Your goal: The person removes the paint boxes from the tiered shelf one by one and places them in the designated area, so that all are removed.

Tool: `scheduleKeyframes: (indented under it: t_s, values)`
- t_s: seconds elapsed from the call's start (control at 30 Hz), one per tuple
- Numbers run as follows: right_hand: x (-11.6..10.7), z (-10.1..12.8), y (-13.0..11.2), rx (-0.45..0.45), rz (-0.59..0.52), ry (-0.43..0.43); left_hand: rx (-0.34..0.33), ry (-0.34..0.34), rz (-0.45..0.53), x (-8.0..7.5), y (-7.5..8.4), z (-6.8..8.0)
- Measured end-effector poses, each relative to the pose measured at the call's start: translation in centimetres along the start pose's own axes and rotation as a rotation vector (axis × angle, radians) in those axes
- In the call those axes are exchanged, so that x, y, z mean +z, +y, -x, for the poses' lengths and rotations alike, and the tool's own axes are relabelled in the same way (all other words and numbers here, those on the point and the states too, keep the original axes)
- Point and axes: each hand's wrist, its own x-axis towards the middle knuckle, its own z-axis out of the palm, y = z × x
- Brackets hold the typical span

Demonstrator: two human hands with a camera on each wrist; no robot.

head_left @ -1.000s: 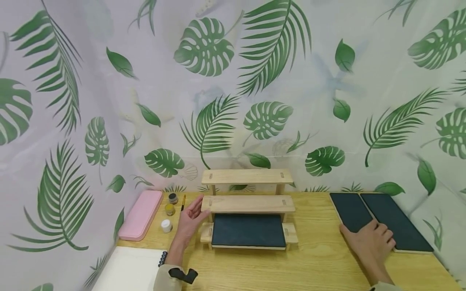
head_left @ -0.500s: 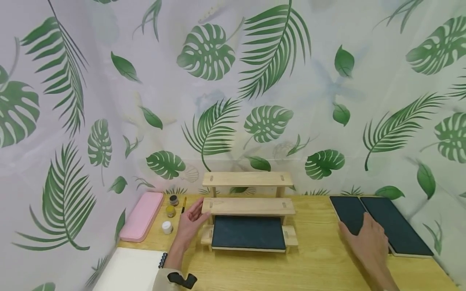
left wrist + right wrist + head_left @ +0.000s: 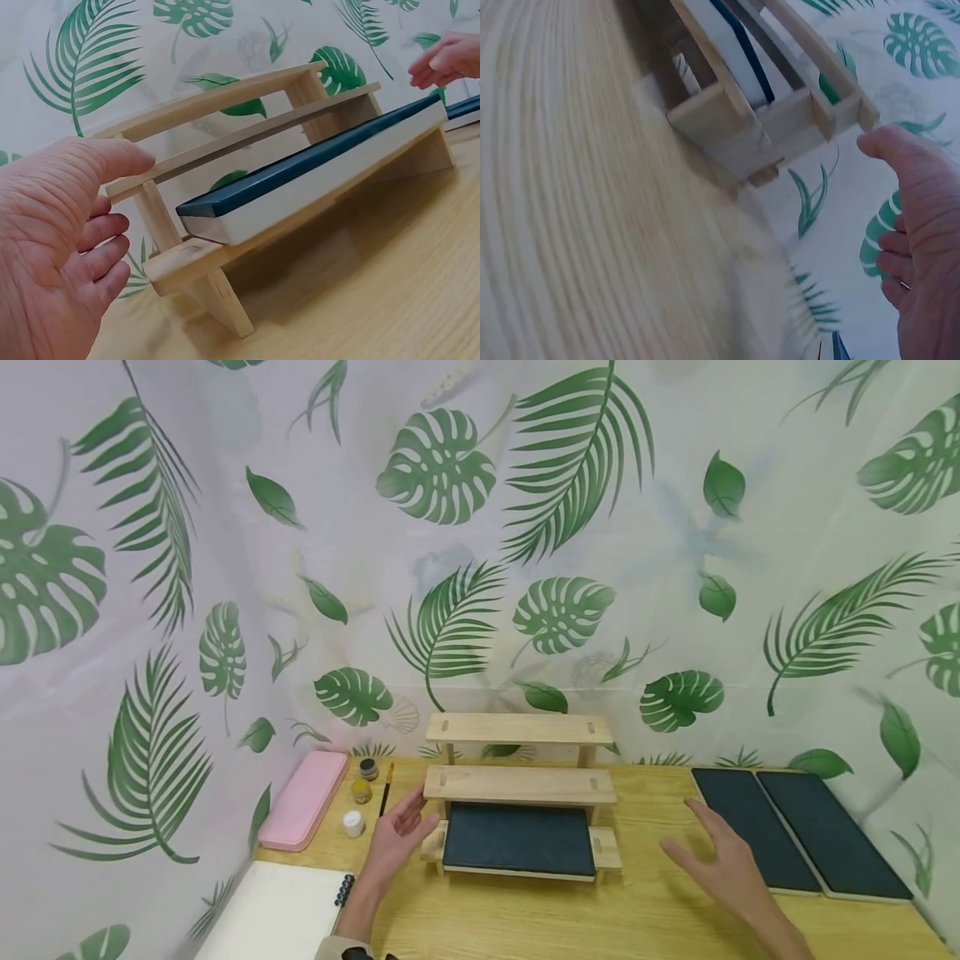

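Table: wooden table (image 3: 645,910) in front of you, leaf-print curtain behind and on both sides.
Shelf: three-tier wooden step shelf (image 3: 520,781) at the table's centre back, against the curtain. Top and middle tiers carry nothing.
Board on shelf: dark slate board (image 3: 518,850) lies on the lowest tier; the left-wrist view shows it tilted, front edge overhanging the tier.
Loose boards: two more dark boards (image 3: 798,828) lie flat side by side at back right, touching along their long edges.
Pad: white spiral-bound pad (image 3: 277,914) at the near left edge.
Case: pink case (image 3: 303,799) at far left, along the curtain.
Your right hand: right hand (image 3: 722,867) hovers above bare table between the shelf and the loose boards, fingers spread and straight, holding nothing, touching nothing.
Your left hand: left hand (image 3: 397,842) sits just left of the shelf, fingers relaxed and slightly apart, tips at the lowest tier's left end. Contact with the wood: can't tell.
Jars: three small paint jars (image 3: 362,792) in a row between case and shelf, white-lidded one nearest you.
Brush: thin brush (image 3: 387,787) lies just right of the jars, beside your left fingertips.
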Motion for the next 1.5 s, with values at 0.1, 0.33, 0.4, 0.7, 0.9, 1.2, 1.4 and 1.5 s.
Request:
scheduleKeyframes:
  t_s: [0.1, 0.33, 0.4, 0.7, 0.9, 1.2, 1.4, 1.5]
  values:
    - [0.5, 0.1, -1.3, -0.048, -0.039, -0.028, 0.002, -0.009, -0.015, -0.1, -0.2, 0.4]
    - [2.2, 0.1, -4.1, -0.209, -0.085, -0.007, 0.039, -0.031, -0.033, -0.1, -0.8, 0.7]
    - [2.8, 0.0, -4.8, -0.255, -0.086, -0.014, 0.029, -0.039, -0.035, -0.1, -1.0, 0.7]
    - [5.3, -0.8, -7.5, -0.329, -0.092, -0.160, -0.038, -0.067, 0.021, -0.3, -2.7, 1.3]
    - [6.5, -1.7, -9.5, -0.330, 0.031, -0.299, -0.034, -0.094, 0.064, -0.5, -3.4, 1.5]
    - [7.4, -3.6, -11.1, -0.395, 0.169, -0.444, -0.056, -0.119, 0.074, -0.9, -3.5, 1.7]
    - [8.3, -4.6, -11.3, -0.422, 0.216, -0.503, -0.060, -0.095, 0.049, -0.7, -3.6, 2.0]
    - [8.7, -5.0, -11.4, -0.419, 0.217, -0.529, -0.057, -0.078, 0.041, -0.6, -3.6, 2.3]
